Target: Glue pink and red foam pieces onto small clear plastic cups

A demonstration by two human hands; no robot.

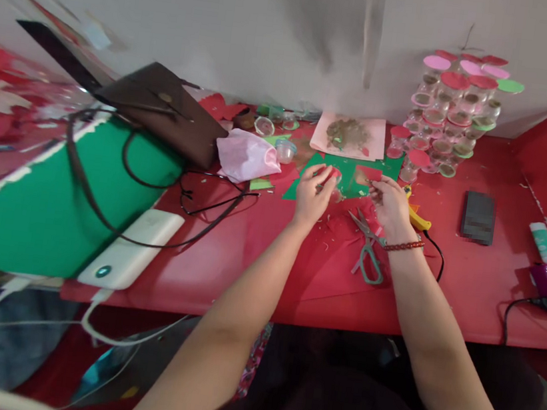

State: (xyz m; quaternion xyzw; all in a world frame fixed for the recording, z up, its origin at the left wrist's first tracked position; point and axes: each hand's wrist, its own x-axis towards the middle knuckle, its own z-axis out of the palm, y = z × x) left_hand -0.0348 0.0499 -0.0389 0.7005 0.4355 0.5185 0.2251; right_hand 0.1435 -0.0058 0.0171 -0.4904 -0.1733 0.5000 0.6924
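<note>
My left hand (312,200) pinches a small clear container with a red round top (336,176), partly hidden by the fingers. My right hand (390,205) grips a small piece of red paper (365,175) by its right edge. Both hands are raised over a green sheet (303,189) and red paper (319,265). Grey-handled scissors (371,261) lie with blades parted just below my right hand. Beside that hand is a yellow glue gun (419,219) with a black cord, partly covered by the hand.
Stacked clear cups with coloured discs (446,120) stand back right. A pink sheet with a dark heap (348,134) lies at the back. Leftward are a pink cloth (247,156), glasses (191,201), a brown bag (165,107) and a white power bank (134,247). A phone (478,217) lies right.
</note>
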